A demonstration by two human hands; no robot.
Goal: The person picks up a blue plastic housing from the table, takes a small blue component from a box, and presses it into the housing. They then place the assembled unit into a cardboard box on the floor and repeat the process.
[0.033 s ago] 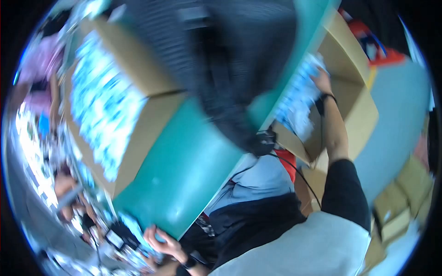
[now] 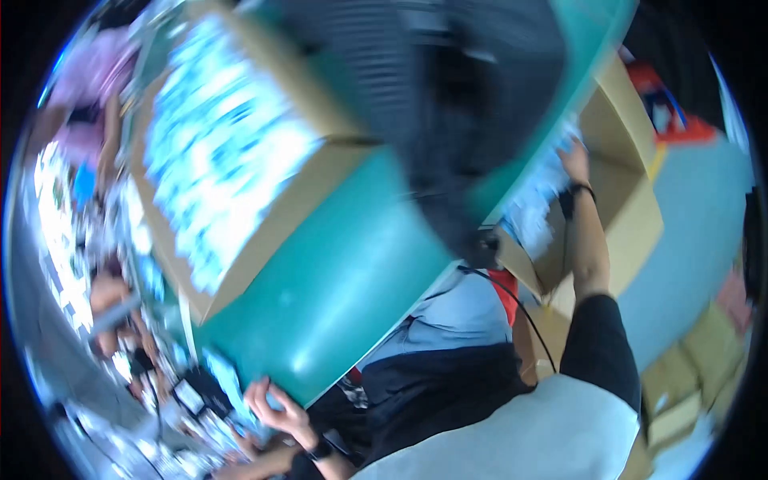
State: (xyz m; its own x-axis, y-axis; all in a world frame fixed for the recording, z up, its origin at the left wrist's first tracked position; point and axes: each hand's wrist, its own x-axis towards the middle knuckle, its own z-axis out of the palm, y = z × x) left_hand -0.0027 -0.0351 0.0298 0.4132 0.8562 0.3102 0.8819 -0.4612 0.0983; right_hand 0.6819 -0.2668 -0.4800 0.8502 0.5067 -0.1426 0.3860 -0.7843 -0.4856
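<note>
My right hand point(image 2: 574, 162), a dark band at its wrist, reaches into an open cardboard box point(image 2: 632, 120) at the right. Its fingers touch blue-and-white plastic packets point(image 2: 532, 200) there; blur hides whether they grip one. At the lower left, my left hand point(image 2: 276, 408) rests by the near corner of a green table point(image 2: 344, 280). Its fingers are apart, and nothing shows in them. A second cardboard box point(image 2: 272, 232) on the table is heaped with similar blue-and-white packets point(image 2: 232, 144), smeared by motion.
A large dark ribbed machine or cover point(image 2: 488, 88) stands over the table, blurred. A black cable point(image 2: 524, 308) hangs near my body. Several cardboard boxes point(image 2: 676, 376) lie at the lower right, and a red object point(image 2: 692, 130) sits beyond the right box. Other people work at the left.
The whole view has swung a little, so the boxes and table sit farther right. My right hand stays in the right box, and my left hand stays by the table corner.
</note>
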